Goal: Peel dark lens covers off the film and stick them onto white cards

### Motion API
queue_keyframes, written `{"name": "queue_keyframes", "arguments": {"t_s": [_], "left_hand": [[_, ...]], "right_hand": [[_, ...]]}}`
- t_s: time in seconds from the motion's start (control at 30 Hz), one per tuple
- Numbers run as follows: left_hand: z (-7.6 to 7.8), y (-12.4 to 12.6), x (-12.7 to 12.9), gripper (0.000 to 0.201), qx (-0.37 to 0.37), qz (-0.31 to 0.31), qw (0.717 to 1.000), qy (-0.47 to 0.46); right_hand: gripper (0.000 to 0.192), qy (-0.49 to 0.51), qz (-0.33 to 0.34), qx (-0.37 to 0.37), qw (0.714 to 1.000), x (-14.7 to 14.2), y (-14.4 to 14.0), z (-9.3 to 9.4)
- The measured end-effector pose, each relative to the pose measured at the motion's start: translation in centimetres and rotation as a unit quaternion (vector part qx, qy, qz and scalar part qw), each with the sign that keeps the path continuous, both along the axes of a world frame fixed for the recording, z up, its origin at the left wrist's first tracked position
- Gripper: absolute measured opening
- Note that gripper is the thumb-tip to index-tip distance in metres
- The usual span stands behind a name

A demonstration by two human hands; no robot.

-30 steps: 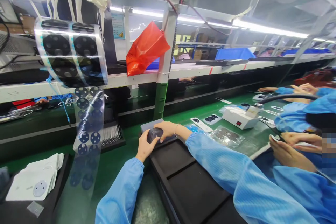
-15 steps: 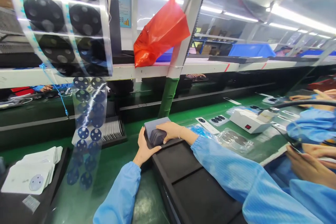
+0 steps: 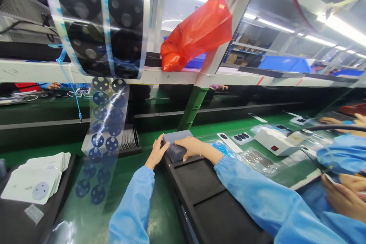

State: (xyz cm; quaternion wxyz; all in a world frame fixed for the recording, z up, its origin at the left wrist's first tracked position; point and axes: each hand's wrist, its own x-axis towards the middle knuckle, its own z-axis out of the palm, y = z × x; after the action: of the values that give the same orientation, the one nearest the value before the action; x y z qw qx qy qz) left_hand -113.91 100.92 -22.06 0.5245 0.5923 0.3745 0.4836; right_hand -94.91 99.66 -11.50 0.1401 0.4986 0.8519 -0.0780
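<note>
A grey block (image 3: 177, 135) lies at the far end of a black compartment tray (image 3: 197, 179). In front of it is a stack of dark, round-cornered pieces (image 3: 176, 154), side by side in the tray's far compartment. My right hand (image 3: 191, 148) wraps over the stack from the right, fingers curled round its end. With thumb in front and fingers behind, my left hand (image 3: 156, 153) grips the left end of the grey block. My right palm hides part of both the block and the stack.
A clear film strip with dark discs (image 3: 108, 143) hangs at left, before a rack of thin cards (image 3: 130, 139). White cards (image 3: 34, 183) lie on a black tray. A white box (image 3: 274, 141) stands at right, near a co-worker's hands (image 3: 343, 194). A green-wrapped post (image 3: 193, 108) rises behind.
The view has swung left. The dark stack sits lower and more level in the tray. My left thumb has moved up from the tray's edge to the grey block's end.
</note>
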Motion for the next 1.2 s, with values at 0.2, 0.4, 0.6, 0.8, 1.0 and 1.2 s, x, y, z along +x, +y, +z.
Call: {"name": "queue_keyframes", "arguments": {"t_s": [0.2,0.4,0.6,0.8,1.0,1.2], "left_hand": [[0.2,-0.6,0.3,0.107,0.008,-0.043,0.998,0.053],[1.3,-1.1,-0.2,0.152,0.012,-0.099,0.99,0.099],[2.0,-1.0,-0.8,0.144,0.046,-0.121,0.984,0.126],[2.0,-0.8,-1.5,0.124,0.091,-0.11,0.979,0.144],[2.0,-0.8,-1.1,0.141,0.119,-0.128,0.969,0.176],[2.1,-0.7,-1.1,0.133,0.134,-0.123,0.968,0.175]], "right_hand": [[0.045,0.056,-0.006,0.021,0.998,0.0,-1.4,-0.9],[0.091,0.144,-0.046,0.107,0.983,1.0,-4.4,-1.7],[0.127,0.138,-0.038,0.094,0.985,3.1,-3.3,-1.5],[0.125,0.111,0.006,0.076,0.991,2.2,-0.2,-1.2],[0.116,0.116,0.015,0.083,0.99,1.6,0.8,-1.1],[0.087,0.14,0.007,0.105,0.984,1.4,0.2,-0.9]]}}
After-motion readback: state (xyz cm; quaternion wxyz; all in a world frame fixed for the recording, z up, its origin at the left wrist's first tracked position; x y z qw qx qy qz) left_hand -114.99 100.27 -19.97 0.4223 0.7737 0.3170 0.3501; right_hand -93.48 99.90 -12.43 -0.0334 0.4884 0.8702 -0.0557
